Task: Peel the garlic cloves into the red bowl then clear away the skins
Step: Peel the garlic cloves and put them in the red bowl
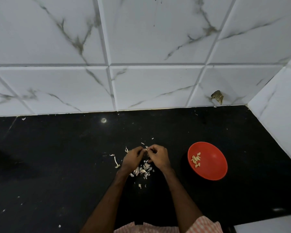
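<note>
Garlic clove [146, 149] is sitting pinched between left hand [132, 158] and right hand [158, 156], both curling fingertips onto it, over the skins pile [144, 170], left of the red bowl [214, 173]. Tiny, light, probably getting slippery; I'd be gripping its ends.
</note>
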The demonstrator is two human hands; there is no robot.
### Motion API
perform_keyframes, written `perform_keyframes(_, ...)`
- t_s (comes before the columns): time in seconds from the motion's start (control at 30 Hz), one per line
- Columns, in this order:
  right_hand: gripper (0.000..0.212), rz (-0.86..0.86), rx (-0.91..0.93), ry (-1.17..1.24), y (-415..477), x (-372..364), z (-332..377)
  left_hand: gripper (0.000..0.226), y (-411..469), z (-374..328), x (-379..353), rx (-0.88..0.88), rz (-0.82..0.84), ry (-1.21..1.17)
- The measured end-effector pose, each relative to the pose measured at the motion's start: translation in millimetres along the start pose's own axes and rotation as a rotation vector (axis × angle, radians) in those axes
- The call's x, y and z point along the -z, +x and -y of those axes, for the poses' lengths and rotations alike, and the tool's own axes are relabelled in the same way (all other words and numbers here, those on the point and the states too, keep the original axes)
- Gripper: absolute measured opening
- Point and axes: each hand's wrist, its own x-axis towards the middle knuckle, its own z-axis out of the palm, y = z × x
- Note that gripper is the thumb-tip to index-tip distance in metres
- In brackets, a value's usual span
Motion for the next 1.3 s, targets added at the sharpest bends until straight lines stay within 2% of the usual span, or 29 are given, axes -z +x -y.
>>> perform_keyframes(0.3,0.006,0.018,-0.086,0.074,-1,2,3,0.03,0,6,-4,-0.006,0.014,-0.059)
perform_keyframes(0.47,0.006,0.053,-0.169,0.27,0,5,6,0.031,3,2,0,0.022,0.052,-0.178)
perform_keyframes(0.73,0.009,0.088,-0.218,0.309,-2,10,11,0.029,2,1,5,0.017,0.132,-0.241)
perform_keyframes(0.87,0.01,0.115,-0.218,0.292,-4,13,15,0.028,2,-2,10,-0.015,0.167,-0.127)
perform_keyframes(1.03,0.009,0.161,-0.241,0.116,-2,11,17,0.025,-6,-2,12,-0.04,0.179,0.085)
perform_keyframes(1.2,0.013,0.113,-0.226,-0.049,2,9,23,0.023,-7,-13,12,-0.084,0.104,0.264)
perform_keyframes(1.3,0.011,0.122,-0.19,0.004,7,12,25,0.025,-2,-19,18,-0.071,0.106,0.299)
